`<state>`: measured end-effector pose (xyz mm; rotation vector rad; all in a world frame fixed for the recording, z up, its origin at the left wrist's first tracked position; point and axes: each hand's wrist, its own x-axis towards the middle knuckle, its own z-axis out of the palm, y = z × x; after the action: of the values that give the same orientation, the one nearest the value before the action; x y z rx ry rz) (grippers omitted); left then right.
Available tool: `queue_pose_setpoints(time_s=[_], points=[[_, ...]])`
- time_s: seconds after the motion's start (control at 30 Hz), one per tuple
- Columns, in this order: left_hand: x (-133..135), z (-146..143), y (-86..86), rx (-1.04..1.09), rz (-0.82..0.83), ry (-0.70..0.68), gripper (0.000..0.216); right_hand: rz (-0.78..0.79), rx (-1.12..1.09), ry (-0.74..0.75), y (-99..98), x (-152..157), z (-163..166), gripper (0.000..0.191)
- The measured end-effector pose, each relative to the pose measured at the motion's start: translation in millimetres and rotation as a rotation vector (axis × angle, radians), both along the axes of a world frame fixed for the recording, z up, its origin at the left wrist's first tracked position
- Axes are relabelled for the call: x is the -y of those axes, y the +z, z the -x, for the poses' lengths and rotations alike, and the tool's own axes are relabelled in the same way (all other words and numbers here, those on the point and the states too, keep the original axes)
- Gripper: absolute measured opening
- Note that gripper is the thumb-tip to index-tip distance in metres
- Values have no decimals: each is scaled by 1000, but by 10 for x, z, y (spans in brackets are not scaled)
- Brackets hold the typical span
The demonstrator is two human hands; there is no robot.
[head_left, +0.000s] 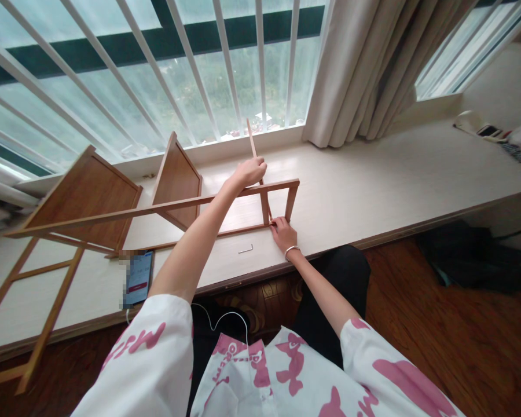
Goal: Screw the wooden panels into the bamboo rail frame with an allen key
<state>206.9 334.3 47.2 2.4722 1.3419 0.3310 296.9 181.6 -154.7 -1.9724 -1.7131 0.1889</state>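
A wooden shelf frame lies on its side on the white ledge, with two shelf panels standing up from it. My left hand is closed around a thin wooden slat, which slants across the narrow right end of the frame. Low at that same end, my right hand pinches the slat's lower end against the bottom rail; its fingertips partly hide the contact. An L-shaped hex key rests on the ledge just left of my right hand.
A phone with a white cable lies near the ledge's front edge. At left, a ladder-like wooden frame overhangs that edge. Window bars and a curtain stand behind. Items lie at far right.
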Motion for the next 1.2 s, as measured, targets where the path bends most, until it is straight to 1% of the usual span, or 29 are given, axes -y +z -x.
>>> queue_pose_setpoints(time_s=[0.2,0.37,0.73,1.2], points=[[-14,-9,-11,10,18,2,25,-7,1,10,-5,2,3,21],[-31,-8,-25,48,10,-36,25,-10,9,0,-4,3,6,21],[-8,-3,-18,45,17,-51,25,20,11,0,17,9,7,21],[-32,-23,-39,42,-3,-62,25,12,7,-14,-1,7,-10,20]])
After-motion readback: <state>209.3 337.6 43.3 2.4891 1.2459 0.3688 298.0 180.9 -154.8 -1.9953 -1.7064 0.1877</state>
